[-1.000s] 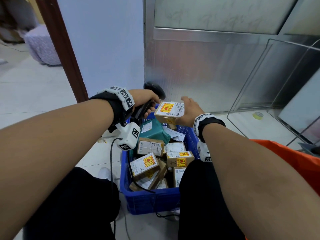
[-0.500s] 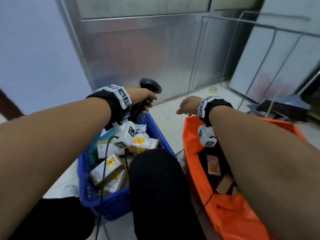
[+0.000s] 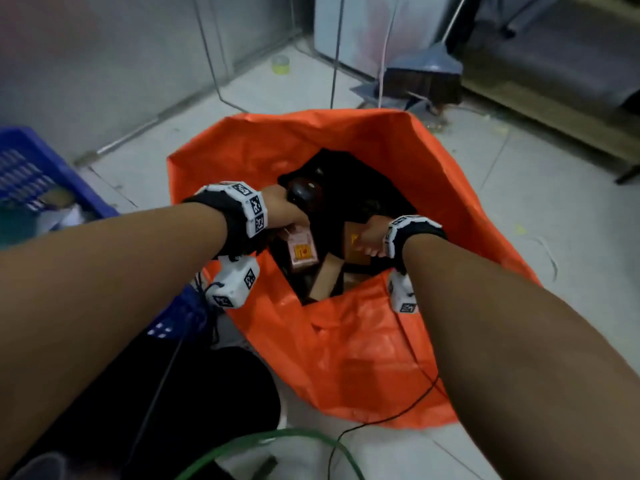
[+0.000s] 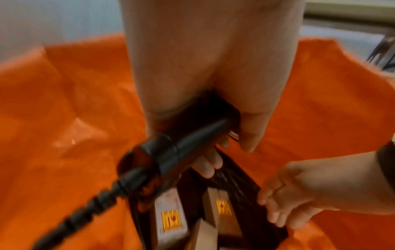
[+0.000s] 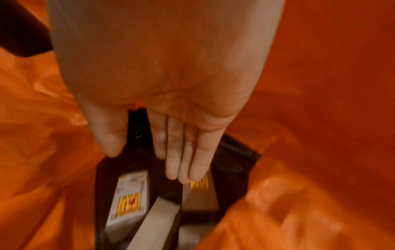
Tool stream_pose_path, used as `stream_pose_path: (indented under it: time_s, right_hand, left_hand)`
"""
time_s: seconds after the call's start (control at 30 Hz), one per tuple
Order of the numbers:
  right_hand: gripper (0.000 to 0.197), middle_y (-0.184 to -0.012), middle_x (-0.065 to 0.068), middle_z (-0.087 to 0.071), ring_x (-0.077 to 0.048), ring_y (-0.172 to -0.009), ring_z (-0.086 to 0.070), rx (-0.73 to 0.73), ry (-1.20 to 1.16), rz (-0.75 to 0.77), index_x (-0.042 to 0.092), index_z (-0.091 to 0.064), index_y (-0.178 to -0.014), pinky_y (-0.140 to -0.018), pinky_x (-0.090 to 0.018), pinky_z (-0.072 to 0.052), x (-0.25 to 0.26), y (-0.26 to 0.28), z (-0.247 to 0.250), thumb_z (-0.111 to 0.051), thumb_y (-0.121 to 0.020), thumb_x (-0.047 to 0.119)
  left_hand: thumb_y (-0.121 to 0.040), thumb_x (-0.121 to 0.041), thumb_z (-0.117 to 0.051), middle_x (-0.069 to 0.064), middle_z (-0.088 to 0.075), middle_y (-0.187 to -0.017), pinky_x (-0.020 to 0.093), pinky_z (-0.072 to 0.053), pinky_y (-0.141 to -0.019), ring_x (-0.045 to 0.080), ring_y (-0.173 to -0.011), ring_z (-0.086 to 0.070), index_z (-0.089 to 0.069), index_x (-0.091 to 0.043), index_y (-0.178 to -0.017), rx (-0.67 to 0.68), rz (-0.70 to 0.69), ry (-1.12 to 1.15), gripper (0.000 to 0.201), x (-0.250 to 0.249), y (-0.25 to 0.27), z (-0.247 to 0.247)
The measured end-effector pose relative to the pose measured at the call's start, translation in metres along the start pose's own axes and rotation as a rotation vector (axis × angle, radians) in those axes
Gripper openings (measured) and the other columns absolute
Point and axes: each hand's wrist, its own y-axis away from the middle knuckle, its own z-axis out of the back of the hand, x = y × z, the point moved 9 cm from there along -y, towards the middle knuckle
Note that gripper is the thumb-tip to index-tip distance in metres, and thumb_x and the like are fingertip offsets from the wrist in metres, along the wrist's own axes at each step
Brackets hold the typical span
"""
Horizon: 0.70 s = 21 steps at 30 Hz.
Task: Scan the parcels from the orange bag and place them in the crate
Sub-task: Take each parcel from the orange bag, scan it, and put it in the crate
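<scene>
Fingers (image 5: 181,152) of the right hand (image 3: 370,237) straight and pressed together, thumb apart, reaching down into the orange bag (image 3: 346,358) with nothing held; tips just above a brown parcel (image 5: 199,194) with a yellow sticker, contact not clear. Left hand (image 3: 284,211) wrapped round the grip of a black scanner (image 3: 303,194), fingers (image 4: 206,164) curled under the handle, coiled cable (image 4: 85,214) trailing off toward the wrist. Both hands over the bag's mouth. Inside, against a black liner (image 3: 363,188): a white-labelled parcel (image 3: 301,249) with a yellow sticker to the left, more brown boxes beside it. Blue crate (image 3: 38,174) at the left edge, just beside the bag, on pale floor tiles (image 3: 554,237). Metal-clad wall (image 3: 104,64) behind; roll of tape (image 3: 280,64) on the floor near it; broom and dustpan (image 3: 422,81) toward the far right.
</scene>
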Motion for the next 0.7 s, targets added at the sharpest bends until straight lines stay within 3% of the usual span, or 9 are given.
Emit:
stream_pose_path:
  time_s: [0.1, 0.2, 0.27, 0.33, 0.4, 0.5, 0.57, 0.63, 0.7]
  right_hand:
    - [0.057, -0.123, -0.013, -0.062, -0.032, -0.112, -0.060, 0.039, 0.068, -0.028, 0.022, -0.058, -0.132, -0.083, -0.033, -0.046, -0.009, -0.057, -0.068, -0.073, -0.081, 0.043]
    - [0.075, -0.153, -0.011, -0.041, -0.034, -0.137, -0.044, 0.063, 0.004, -0.054, 0.023, -0.039, -0.149, -0.108, -0.045, -0.041, -0.007, -0.086, -0.127, -0.068, -0.085, 0.049]
    - [0.082, -0.159, -0.011, -0.030, -0.034, -0.142, -0.036, 0.093, 0.011, -0.068, 0.019, -0.024, -0.155, -0.112, -0.048, -0.038, -0.005, -0.105, -0.162, -0.065, -0.090, 0.047]
    - [0.085, -0.160, -0.009, -0.028, -0.036, -0.143, -0.033, 0.144, 0.100, -0.097, 0.016, -0.019, -0.157, -0.111, -0.054, -0.038, -0.005, -0.115, -0.187, -0.065, -0.092, 0.045]
    - [0.091, -0.153, -0.011, -0.039, -0.035, -0.138, -0.041, 0.099, 0.040, -0.181, 0.007, -0.018, -0.156, -0.107, -0.047, -0.043, -0.009, -0.119, -0.194, -0.071, -0.090, 0.039]
    - [0.105, -0.148, -0.017, -0.047, -0.033, -0.134, -0.048, -0.084, -0.087, -0.263, -0.001, -0.001, -0.155, -0.104, -0.040, -0.043, -0.008, -0.113, -0.179, -0.068, -0.089, 0.047]
    - [0.102, -0.150, -0.017, -0.042, -0.034, -0.137, -0.044, -0.054, -0.153, -0.276, 0.000, -0.002, -0.155, -0.107, -0.045, -0.040, -0.008, -0.109, -0.179, -0.067, -0.090, 0.044]
    - [0.089, -0.155, -0.013, -0.036, -0.035, -0.137, -0.042, 0.056, -0.155, -0.266, 0.011, -0.020, -0.156, -0.108, -0.049, -0.041, -0.008, -0.109, -0.179, -0.069, -0.088, 0.041]
    - [0.074, -0.149, -0.010, -0.044, -0.028, -0.121, -0.051, 0.078, -0.236, -0.204, 0.018, -0.041, -0.147, -0.097, -0.041, -0.047, 0.007, -0.093, -0.154, -0.073, -0.084, 0.039]
  left_hand:
    - [-0.085, -0.017, -0.077, 0.011, -0.070, -0.074, 0.020, -0.043, -0.037, 0.017, -0.051, -0.064, -0.068, -0.003, -0.087, 0.020, 0.085, -0.016, 0.017, 0.043, -0.047, -0.039]
    - [-0.086, -0.020, -0.078, 0.001, -0.065, -0.053, 0.020, -0.044, -0.037, 0.011, -0.041, -0.059, -0.065, -0.008, -0.075, 0.047, 0.153, 0.013, 0.021, 0.085, -0.076, -0.066]
    - [-0.082, -0.022, -0.080, 0.004, -0.067, -0.061, 0.025, -0.054, -0.049, 0.016, -0.050, -0.063, -0.066, -0.008, -0.079, 0.048, 0.220, 0.011, 0.020, 0.112, -0.091, -0.077]
    - [-0.074, -0.030, -0.081, 0.010, -0.073, -0.081, 0.039, -0.063, -0.072, 0.028, -0.069, -0.072, -0.069, -0.010, -0.086, 0.067, 0.265, -0.013, 0.026, 0.132, -0.104, -0.084]
    - [-0.059, -0.040, -0.080, 0.015, -0.076, -0.089, 0.052, -0.063, -0.077, 0.036, -0.079, -0.075, -0.069, -0.010, -0.090, 0.083, 0.290, -0.013, 0.044, 0.152, -0.126, -0.091]
    - [-0.065, -0.038, -0.078, 0.014, -0.076, -0.080, 0.048, -0.062, -0.080, 0.030, -0.074, -0.074, -0.069, -0.005, -0.090, 0.061, 0.288, 0.038, 0.042, 0.145, -0.132, -0.084]
    - [-0.081, -0.023, -0.074, 0.013, -0.070, -0.067, 0.037, -0.057, -0.065, 0.027, -0.058, -0.065, -0.069, 0.002, -0.091, 0.014, 0.281, 0.156, 0.028, 0.126, -0.115, -0.073]
    - [-0.088, -0.017, -0.070, 0.014, -0.064, -0.064, 0.029, -0.049, -0.050, 0.026, -0.044, -0.055, -0.066, 0.003, -0.090, 0.015, 0.283, 0.185, 0.021, 0.111, -0.105, -0.068]
    - [-0.088, -0.014, -0.070, 0.016, -0.060, -0.064, 0.025, -0.043, -0.045, 0.024, -0.041, -0.050, -0.062, 0.002, -0.080, 0.003, 0.274, 0.189, 0.020, 0.098, -0.085, -0.051]
